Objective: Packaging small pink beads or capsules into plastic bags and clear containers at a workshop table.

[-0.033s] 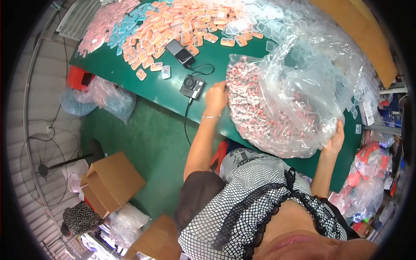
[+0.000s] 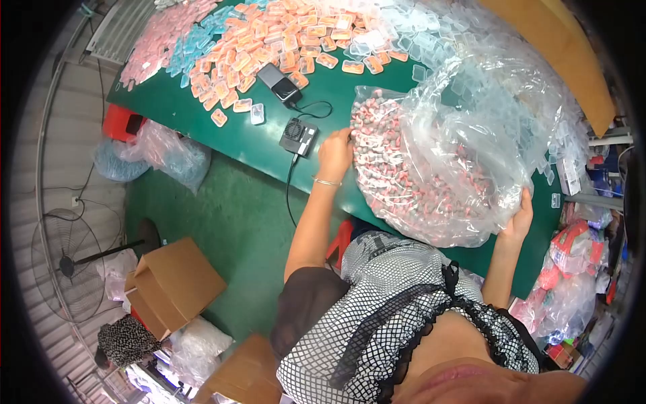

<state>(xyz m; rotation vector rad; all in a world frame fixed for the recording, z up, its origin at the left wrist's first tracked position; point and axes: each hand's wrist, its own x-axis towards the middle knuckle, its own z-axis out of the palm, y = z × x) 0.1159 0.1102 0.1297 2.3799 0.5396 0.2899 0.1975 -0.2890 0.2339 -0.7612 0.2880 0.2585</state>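
A large clear plastic bag full of small pink, white and grey pieces rests on the green table, close to my body. Its loose upper plastic spreads toward the far right. My left hand is closed on the bag's left edge, its fingertips partly hidden. On the right side, my right hand grips the bag's edge, thumb in view and the other fingers mostly behind the plastic. Left of my left hand lies a small black device, cabled to a grey and black device beyond it.
Orange-filled clear cases are heaped at the back, beside blue pieces, pink pieces and empty clear cases. Cardboard boxes and a fan stand at the lower left. Filled bags are piled at the right.
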